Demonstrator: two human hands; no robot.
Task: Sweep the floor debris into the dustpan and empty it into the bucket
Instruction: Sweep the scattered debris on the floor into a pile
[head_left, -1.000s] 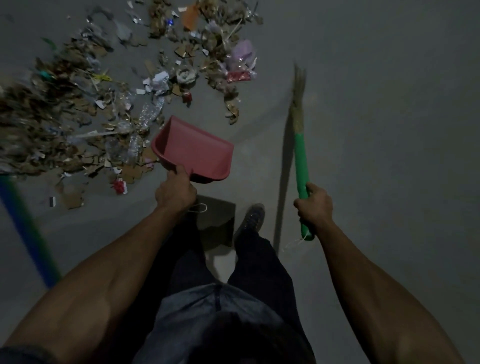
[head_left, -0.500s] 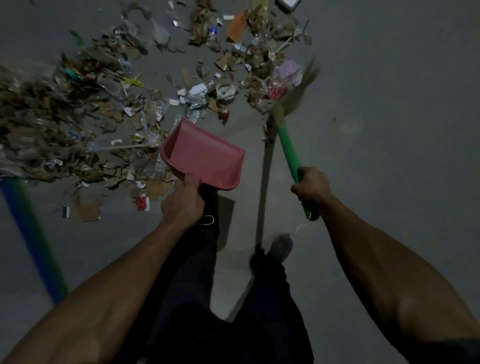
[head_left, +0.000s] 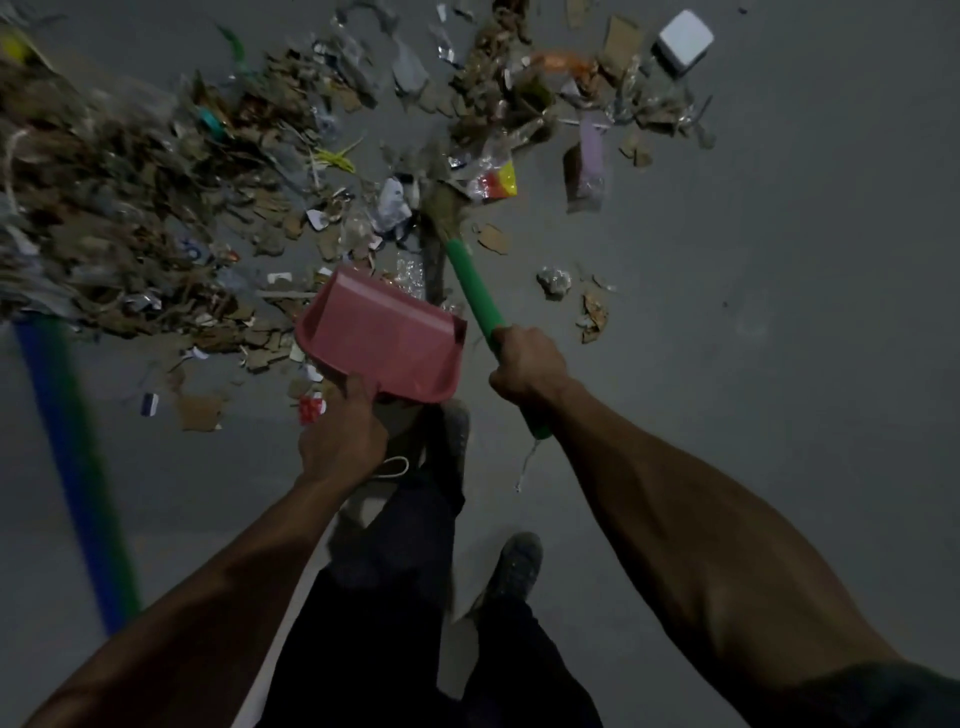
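A wide pile of debris (head_left: 156, 218), mostly cardboard scraps, paper and plastic wrappers, covers the grey floor at the top and left. My left hand (head_left: 340, 436) grips the handle of a red dustpan (head_left: 384, 343), whose open mouth points up-left toward the pile. My right hand (head_left: 527, 366) grips the green handle of a straw broom (head_left: 470, 283). The broom's bristles (head_left: 441, 205) reach into the debris just beyond the dustpan. The dustpan's inside looks bare. No bucket is in view.
A blue and green pole (head_left: 72, 467) slants across the floor at the left. A white box (head_left: 683, 39) lies at the top right. Stray scraps (head_left: 592, 312) sit right of the broom. My dark shoes (head_left: 511, 571) stand below the dustpan.
I have stepped closer to the pile. The broom swung left from the open floor into the debris beside the dustpan, and both hands moved forward.
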